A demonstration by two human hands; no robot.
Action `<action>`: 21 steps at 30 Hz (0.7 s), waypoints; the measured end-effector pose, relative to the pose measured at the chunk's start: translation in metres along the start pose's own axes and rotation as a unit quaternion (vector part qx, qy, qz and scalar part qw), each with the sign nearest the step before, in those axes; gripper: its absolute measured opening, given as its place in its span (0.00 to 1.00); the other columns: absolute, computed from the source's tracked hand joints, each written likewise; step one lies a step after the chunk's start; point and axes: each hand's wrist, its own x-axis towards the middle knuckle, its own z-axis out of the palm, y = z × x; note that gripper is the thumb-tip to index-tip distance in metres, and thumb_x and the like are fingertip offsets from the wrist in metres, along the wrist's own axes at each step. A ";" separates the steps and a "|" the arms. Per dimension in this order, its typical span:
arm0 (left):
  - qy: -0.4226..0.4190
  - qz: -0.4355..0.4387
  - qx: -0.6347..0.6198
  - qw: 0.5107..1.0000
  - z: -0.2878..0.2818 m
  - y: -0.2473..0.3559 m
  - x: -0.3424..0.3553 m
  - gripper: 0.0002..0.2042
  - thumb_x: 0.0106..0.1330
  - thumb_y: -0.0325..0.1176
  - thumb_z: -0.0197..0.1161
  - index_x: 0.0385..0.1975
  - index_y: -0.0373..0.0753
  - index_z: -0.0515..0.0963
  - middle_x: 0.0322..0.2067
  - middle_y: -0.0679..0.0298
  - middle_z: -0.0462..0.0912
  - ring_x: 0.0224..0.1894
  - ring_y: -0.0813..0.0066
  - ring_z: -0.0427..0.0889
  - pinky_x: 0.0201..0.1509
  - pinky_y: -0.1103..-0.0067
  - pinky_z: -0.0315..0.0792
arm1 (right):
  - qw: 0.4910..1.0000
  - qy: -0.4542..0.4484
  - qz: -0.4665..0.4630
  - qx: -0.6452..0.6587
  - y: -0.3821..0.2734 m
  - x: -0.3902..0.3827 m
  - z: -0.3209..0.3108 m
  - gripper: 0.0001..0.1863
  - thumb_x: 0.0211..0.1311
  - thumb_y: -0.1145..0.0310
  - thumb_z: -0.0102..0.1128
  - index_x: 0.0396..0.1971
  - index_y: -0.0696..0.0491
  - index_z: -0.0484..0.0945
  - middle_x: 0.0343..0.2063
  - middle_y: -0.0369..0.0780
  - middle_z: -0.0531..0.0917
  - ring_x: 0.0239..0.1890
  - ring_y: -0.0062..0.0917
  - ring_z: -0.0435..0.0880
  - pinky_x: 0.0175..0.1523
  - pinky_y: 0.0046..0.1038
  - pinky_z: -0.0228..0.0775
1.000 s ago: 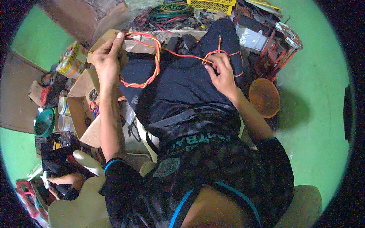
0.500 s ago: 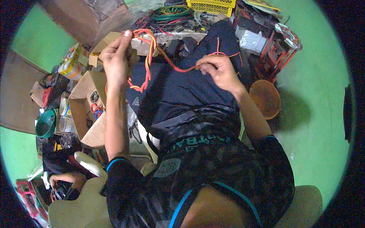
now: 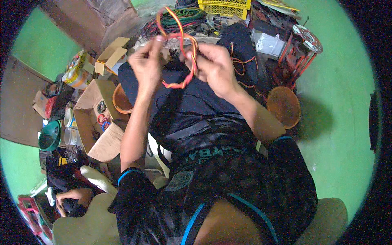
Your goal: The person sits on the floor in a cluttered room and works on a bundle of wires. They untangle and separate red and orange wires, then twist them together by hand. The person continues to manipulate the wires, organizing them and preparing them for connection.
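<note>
A coil of twisted red and yellow electrical wire [image 3: 178,85] hangs in the air between my hands, over my dark trousers. My left hand [image 3: 148,67] pinches the coil at its left side, thumb up. On the other side, my right hand [image 3: 215,68] is closed round the wire at the coil's right edge, its fingertips partly hidden and a little blurred. A strand of the wire loops up above both hands. Loose thin orange wire [image 3: 243,61] lies over my right knee and trails down toward a brown basket [image 3: 284,107].
To the left stand an opened cardboard box [image 3: 104,141], an orange bowl [image 3: 121,100] and a green basin [image 3: 50,135]. Bundled cables [image 3: 183,16] and a yellow crate [image 3: 224,9] are ahead. A red-framed spool [image 3: 304,45] stands right. Another person's hand [image 3: 65,200] shows lower left.
My right hand has moved left and up to the coil, and a strand now loops above it. My left hand has shifted right and slightly down with the coil.
</note>
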 end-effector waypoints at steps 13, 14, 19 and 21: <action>0.156 0.232 0.208 0.937 -0.061 0.055 0.073 0.14 0.58 0.36 0.63 0.35 0.30 0.80 0.28 0.56 0.84 0.29 0.81 0.79 0.37 0.84 0.71 | 0.824 0.077 -0.442 -0.347 -0.038 0.098 0.049 0.10 0.58 0.69 0.56 0.22 0.61 0.76 0.21 0.39 0.74 0.22 0.27 0.72 0.33 0.28 0.67; 0.144 0.221 0.222 0.939 -0.065 0.050 0.078 0.14 0.58 0.36 0.63 0.35 0.30 0.80 0.28 0.56 0.83 0.29 0.80 0.79 0.38 0.84 0.71 | 0.849 0.089 -0.405 -0.327 -0.043 0.101 0.049 0.12 0.59 0.68 0.55 0.22 0.61 0.76 0.21 0.40 0.73 0.22 0.27 0.72 0.35 0.28 0.67; 0.083 0.206 0.270 0.937 -0.105 0.017 0.093 0.15 0.59 0.38 0.63 0.37 0.31 0.80 0.32 0.55 0.83 0.34 0.79 0.80 0.41 0.83 0.71 | 0.970 -0.043 0.000 0.238 -0.093 0.077 -0.002 0.18 0.63 0.66 0.48 0.14 0.55 0.67 0.12 0.38 0.68 0.16 0.25 0.65 0.29 0.26 0.62; 0.050 0.161 0.234 0.958 -0.120 0.012 0.096 0.15 0.59 0.38 0.63 0.37 0.32 0.80 0.31 0.57 0.84 0.34 0.80 0.79 0.40 0.83 0.71 | 0.986 -0.124 0.065 0.096 -0.094 0.064 -0.032 0.16 0.59 0.66 0.55 0.13 0.54 0.68 0.12 0.34 0.68 0.12 0.21 0.61 0.20 0.24 0.54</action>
